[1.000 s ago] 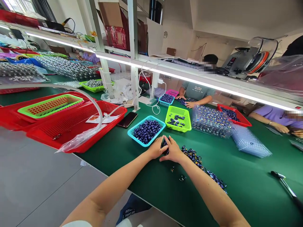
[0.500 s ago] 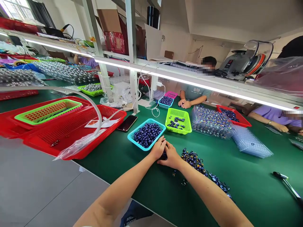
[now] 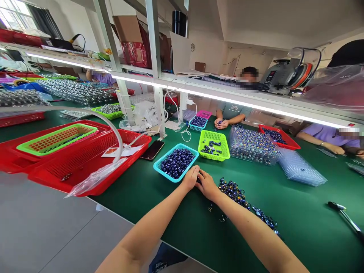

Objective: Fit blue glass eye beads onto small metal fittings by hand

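My left hand (image 3: pixel 191 178) and my right hand (image 3: pixel 207 185) meet fingertip to fingertip, fingers curled, at the near right corner of a light blue basket (image 3: pixel 157 167). A few dark blue beads show in the narrow gap between them; how many is hidden by my fingers. The basket is filled with glossy dark blue beads (image 3: pixel 178 163). Beside my right forearm, a loose pile of dark shiny pieces (image 3: pixel 231 191), some ring-shaped with gold glints, trails across the green table (image 3: pixel 287 212). Two or three stray pieces (image 3: pixel 223 218) lie under that forearm.
A lime green basket (image 3: pixel 224 154) with scattered dark pieces stands beyond my hands. Right of it are stacked filled trays (image 3: pixel 253 146) and clear plastic trays (image 3: pixel 303 168). A phone (image 3: pixel 152 150) and red bins (image 3: pixel 136 159) lie left. Co-workers' hands (image 3: pixel 221 123) are across the table.
My hands have drawn closer together, and fewer dark beads show between them. The co-worker's hands opposite have turned up around some dark beads. The view has shifted slightly.
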A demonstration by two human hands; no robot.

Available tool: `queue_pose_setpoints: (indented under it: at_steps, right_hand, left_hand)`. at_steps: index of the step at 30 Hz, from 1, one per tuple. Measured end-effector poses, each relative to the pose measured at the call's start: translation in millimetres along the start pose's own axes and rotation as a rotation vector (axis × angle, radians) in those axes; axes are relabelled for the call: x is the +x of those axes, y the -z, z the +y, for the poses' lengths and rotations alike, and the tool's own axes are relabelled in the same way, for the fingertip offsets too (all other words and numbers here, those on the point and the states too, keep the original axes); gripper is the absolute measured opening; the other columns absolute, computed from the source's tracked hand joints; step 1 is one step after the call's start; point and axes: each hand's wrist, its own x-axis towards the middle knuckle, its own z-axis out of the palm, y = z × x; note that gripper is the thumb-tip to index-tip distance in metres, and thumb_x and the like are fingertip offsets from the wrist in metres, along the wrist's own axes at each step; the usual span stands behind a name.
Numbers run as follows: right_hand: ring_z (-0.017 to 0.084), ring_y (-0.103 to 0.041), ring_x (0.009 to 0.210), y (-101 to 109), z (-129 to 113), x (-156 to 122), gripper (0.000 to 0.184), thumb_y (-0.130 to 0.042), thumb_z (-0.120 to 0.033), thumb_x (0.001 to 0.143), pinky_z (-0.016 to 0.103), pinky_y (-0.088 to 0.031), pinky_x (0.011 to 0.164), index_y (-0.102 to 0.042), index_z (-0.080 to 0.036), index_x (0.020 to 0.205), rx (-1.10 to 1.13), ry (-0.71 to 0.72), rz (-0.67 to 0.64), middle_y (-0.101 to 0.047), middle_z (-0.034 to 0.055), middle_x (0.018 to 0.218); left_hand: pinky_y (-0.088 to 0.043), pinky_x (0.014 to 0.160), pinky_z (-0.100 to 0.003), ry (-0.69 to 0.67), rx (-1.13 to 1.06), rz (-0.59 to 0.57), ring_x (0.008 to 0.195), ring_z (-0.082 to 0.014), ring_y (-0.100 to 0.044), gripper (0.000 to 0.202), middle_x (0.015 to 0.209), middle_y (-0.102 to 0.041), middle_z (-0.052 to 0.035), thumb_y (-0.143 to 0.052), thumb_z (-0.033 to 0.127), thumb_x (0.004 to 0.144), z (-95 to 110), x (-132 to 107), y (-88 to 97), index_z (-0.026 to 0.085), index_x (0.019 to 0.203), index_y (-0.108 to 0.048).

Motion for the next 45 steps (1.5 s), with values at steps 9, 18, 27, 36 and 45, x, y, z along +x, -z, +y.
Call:
queue_pose_setpoints:
  at_steps: [9, 18, 27, 36, 45]
  right_hand:
    - [0.025, -0.053, 0.126, -21.1, -9.2, 15.9, 0.036, -0.039, -0.028, 0.101, 0.045, -0.04, 0.107, -0.062, -0.019, 0.127, 0.142, -0.258, 0.2, -0.062, 0.0118, 0.131]
    - [0.02, -0.064, 0.103, -23.4, -10.4, 31.9, 0.025, -0.058, -0.036, 0.097, 0.042, -0.054, 0.091, -0.064, -0.017, 0.112, 0.452, -0.431, 0.373, -0.065, 0.0074, 0.117]
    - [0.02, -0.066, 0.098, -28.0, -7.3, 42.3, 0.029, -0.06, -0.036, 0.095, 0.04, -0.056, 0.085, -0.062, -0.015, 0.115, 0.961, -0.669, 0.64, -0.065, 0.0069, 0.114]
    - [0.019, -0.066, 0.096, -27.6, -11.9, 48.1, 0.03, -0.06, -0.036, 0.095, 0.039, -0.057, 0.082, -0.061, -0.015, 0.118, 1.45, -0.759, 0.771, -0.065, 0.0073, 0.115]
    - [0.019, -0.066, 0.095, 1.5, 0.5, 53.0, 0.029, -0.06, -0.036, 0.096, 0.038, -0.058, 0.081, -0.061, -0.015, 0.116, 1.531, -0.731, 0.822, -0.065, 0.0069, 0.113]
  left_hand:
    - [-0.044, 0.105, -0.041, 0.08, -0.025, 0.158, 0.113, -0.0283, -0.063, 0.043, 0.112, -0.072, -0.0138, -0.038, 0.042, 0.097, 4.3, -5.4, -13.6, 0.014, 0.102, -0.071]
    - [-0.041, 0.109, -0.039, 0.23, -0.294, 0.386, 0.117, -0.0269, -0.062, 0.032, 0.12, -0.071, -0.0126, -0.046, 0.033, 0.096, 9.6, -11.7, -40.1, 0.016, 0.105, -0.071]
    - [-0.055, 0.091, -0.032, 0.449, -0.846, 0.541, 0.09, -0.018, -0.071, 0.009, 0.094, -0.075, -0.0085, -0.063, 0.015, 0.087, 11.1, 4.7, -52.6, 0.014, 0.091, -0.072]
    - [-0.059, 0.073, -0.029, 0.561, -1.191, 0.547, 0.069, -0.0119, -0.068, 0.007, 0.077, -0.07, -0.0019, -0.064, 0.012, 0.089, 27.8, 12.8, -49.5, 0.01, 0.084, -0.067]
    - [-0.056, 0.084, -0.027, 0.468, -1.201, 0.534, 0.071, -0.0112, -0.069, 0.013, 0.078, -0.071, -0.0039, -0.059, 0.009, 0.085, 55.8, 26.1, -63.0, 0.012, 0.079, -0.07]
